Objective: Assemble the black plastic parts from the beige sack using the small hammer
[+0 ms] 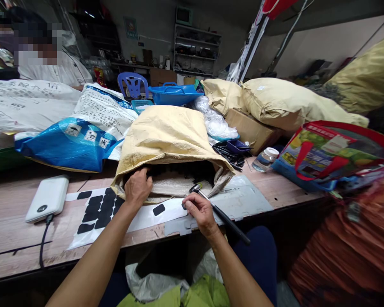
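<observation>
At the mouth of a tan woven sack (169,128), my left hand (139,186) reaches in, its fingertips hidden in the dark opening. Dark pieces inside the sack are too shaded to make out. Thumb and fingers of my right hand (201,212) come together in a pinch at a small black patch (183,206), mostly covered by the fingers. Beside that hand, a small hammer (225,218) with a metal head and black handle slants over the table edge. A white backing sheet (147,218) carrying several rounded black patches (97,202) lies under the sack's front.
A white power bank (48,198) with a cable lies at left. Blue-and-white bags (70,143) stand behind it. Right of the sack are black parts (232,154), a carton (252,128), a lidded jar (265,159) and a red-handled bag (326,153). Another person (38,47) is far left.
</observation>
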A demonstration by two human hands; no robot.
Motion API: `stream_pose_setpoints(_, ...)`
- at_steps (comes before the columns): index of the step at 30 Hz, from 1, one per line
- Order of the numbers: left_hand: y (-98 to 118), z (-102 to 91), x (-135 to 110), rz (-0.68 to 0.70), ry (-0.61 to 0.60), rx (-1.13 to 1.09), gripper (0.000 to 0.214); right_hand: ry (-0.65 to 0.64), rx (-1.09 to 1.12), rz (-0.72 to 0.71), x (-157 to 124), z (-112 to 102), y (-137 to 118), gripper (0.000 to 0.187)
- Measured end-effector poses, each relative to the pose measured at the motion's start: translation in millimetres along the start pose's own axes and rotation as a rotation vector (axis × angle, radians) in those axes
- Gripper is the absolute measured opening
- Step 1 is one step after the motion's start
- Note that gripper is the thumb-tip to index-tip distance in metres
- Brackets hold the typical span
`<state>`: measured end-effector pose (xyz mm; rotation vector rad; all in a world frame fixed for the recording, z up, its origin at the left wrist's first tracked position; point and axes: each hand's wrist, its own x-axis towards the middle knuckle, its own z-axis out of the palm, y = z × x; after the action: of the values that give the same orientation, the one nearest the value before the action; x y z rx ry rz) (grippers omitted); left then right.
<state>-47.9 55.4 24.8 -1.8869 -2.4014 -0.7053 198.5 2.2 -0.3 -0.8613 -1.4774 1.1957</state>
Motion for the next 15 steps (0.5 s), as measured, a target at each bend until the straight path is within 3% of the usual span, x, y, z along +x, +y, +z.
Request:
stream_pose_setpoints(3, 5.8, 0.3, -22.5, 0.059, 0.083, -0.215, 0.031, 0.020, -0.014, -0.017, -0.6, 0.4, 1.6, 0.026)
stream_pose_setpoints(8, 25.6, 15.0, -62.3, 0.202, -0.123, -0.600, 0.038, 0.141, -0.081, -0.102, -7.0, 0.2, -1.2, 0.021)
stream_pose_setpoints(12, 28.0, 23.5, -75.9, 0.352, -0.222, -0.661, 0.038, 0.335, -0.352, -0.212, -16.1, -18.8, -10.2, 0.015)
stream_pose_setpoints(15, 25.9, 21.4, -74.8, 0.405, -0.265, -0.638, 0.035, 0.437, -0.678, -0.152, -19.1, -42.1, -14.3, 0.015)
